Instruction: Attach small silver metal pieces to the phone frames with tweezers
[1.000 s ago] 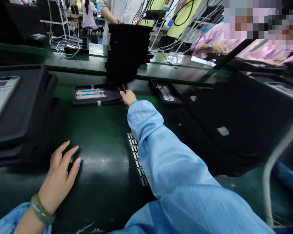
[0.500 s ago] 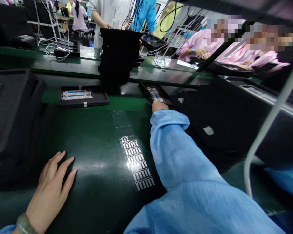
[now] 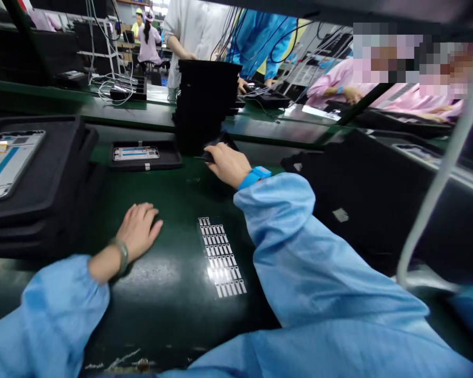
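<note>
Left of the label sheet (image 3: 220,257), the left hand (image 3: 137,233) rests palm down with fingers loosely extended, while the right arm (image 3: 286,226) stretches forward along the sheet's right side, the right hand (image 3: 229,164) turned inward beyond its far end, fingers curled in a grip.

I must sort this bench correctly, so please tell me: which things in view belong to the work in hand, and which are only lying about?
Seemingly part of the work:
dark item, unclear, held in the right grip
sheet of pale pieces
silver frame in a black tray
stacked black trays at left

Seemingly not used:
white cables
pale tube at right
</note>
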Motion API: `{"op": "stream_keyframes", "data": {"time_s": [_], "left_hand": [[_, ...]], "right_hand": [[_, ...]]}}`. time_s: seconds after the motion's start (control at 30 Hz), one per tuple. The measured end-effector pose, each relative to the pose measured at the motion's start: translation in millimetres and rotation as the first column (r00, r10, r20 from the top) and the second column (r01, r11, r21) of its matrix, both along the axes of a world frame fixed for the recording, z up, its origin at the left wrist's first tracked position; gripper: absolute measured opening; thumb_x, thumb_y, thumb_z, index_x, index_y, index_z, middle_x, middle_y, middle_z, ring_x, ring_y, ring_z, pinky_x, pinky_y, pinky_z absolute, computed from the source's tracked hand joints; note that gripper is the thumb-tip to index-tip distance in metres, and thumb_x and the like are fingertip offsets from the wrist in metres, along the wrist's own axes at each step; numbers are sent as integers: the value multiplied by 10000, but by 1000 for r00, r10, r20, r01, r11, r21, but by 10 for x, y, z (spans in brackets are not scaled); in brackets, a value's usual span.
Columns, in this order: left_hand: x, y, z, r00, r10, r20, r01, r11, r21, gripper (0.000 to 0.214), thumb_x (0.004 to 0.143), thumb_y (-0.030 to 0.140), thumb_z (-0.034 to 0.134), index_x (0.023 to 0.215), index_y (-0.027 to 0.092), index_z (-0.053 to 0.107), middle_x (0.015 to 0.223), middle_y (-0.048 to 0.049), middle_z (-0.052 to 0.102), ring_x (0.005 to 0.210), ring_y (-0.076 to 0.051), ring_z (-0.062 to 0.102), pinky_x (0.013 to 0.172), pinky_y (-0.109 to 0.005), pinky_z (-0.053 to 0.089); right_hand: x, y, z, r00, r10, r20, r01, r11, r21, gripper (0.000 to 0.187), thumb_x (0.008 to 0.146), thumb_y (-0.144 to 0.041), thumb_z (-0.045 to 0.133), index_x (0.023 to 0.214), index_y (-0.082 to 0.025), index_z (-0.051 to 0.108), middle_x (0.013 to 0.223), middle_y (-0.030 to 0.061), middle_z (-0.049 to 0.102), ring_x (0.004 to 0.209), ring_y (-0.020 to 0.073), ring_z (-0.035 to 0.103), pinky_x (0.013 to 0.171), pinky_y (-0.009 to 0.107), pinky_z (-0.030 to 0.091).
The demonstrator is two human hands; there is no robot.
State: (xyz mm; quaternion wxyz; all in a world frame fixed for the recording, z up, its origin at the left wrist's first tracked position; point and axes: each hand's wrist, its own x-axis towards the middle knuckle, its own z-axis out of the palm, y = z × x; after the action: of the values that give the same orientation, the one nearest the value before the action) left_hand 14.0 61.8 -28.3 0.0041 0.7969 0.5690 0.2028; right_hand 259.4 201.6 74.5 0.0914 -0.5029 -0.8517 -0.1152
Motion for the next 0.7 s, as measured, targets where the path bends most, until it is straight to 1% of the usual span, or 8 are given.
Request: {"op": "stream_keyframes", "data": {"time_s": [0.07,0.17,0.23,0.3,0.4,0.53,0.63,0.7], "left_hand": [[-51,456,21,992,119,47,-119,993,0,353,874,377,538,1155,162,537,1192,-88,559,1057,-218,559,892,-461,473],[-175,1032,56,956,256,142,-255,967,-20,365,874,369,541,1175,164,522,1190,-88,553,1025,-210,568,855,-438,494],[-235,1251,60,931,298,210,-293,954,-54,365,874,368,542,1176,164,521,1189,-88,553,1022,-209,569,851,-436,496],[-266,1322,52,907,314,282,-301,949,-89,367,874,366,543,1180,166,520,1197,-89,549,1029,-211,567,855,-438,495],[-312,1204,44,870,290,398,-255,957,-141,359,876,366,539,1175,168,523,1194,-88,552,1025,-207,569,854,-434,496],[-461,808,25,800,252,545,-174,966,-190,352,878,368,536,1165,166,530,1182,-85,559,1012,-203,574,846,-426,501],[-583,499,-42,729,282,623,-187,959,-214,349,879,372,535,1159,162,532,1157,-81,570,985,-196,583,824,-413,510],[-639,338,-84,690,305,656,-223,952,-209,354,879,372,535,1161,159,528,1143,-80,574,970,-192,588,811,-407,515]], "right_hand": [[-121,-277,107,991,129,31,-129,992,7,403,886,-226,470,1277,-126,480,1182,136,560,1059,263,537,781,327,433],[-255,-750,231,949,301,90,-301,954,-8,357,884,-179,479,1236,-125,501,1121,116,581,1010,234,551,714,307,437],[-334,-1095,263,908,402,118,-403,915,-16,306,924,-146,394,1204,-129,515,1049,100,596,959,218,558,647,302,425],[-421,-1447,232,864,492,105,-489,870,-54,287,956,-155,324,1124,-137,556,945,76,602,858,195,566,549,288,387],[-575,-1926,60,757,653,-14,-653,757,-32,322,965,-161,279,996,-125,598,786,41,571,690,158,539,458,282,322],[-768,-2356,-259,618,762,-192,-769,637,50,253,892,-123,385,767,-114,605,675,22,522,566,136,493,396,262,259],[-836,-2514,-420,558,787,-262,-806,590,53,227,850,-101,438,693,-119,600,630,15,505,530,135,491,379,248,244],[-846,-2572,-473,549,789,-275,-821,571,-3,220,851,-114,456,697,-126,612,634,16,516,535,140,510,377,249,257]]}}
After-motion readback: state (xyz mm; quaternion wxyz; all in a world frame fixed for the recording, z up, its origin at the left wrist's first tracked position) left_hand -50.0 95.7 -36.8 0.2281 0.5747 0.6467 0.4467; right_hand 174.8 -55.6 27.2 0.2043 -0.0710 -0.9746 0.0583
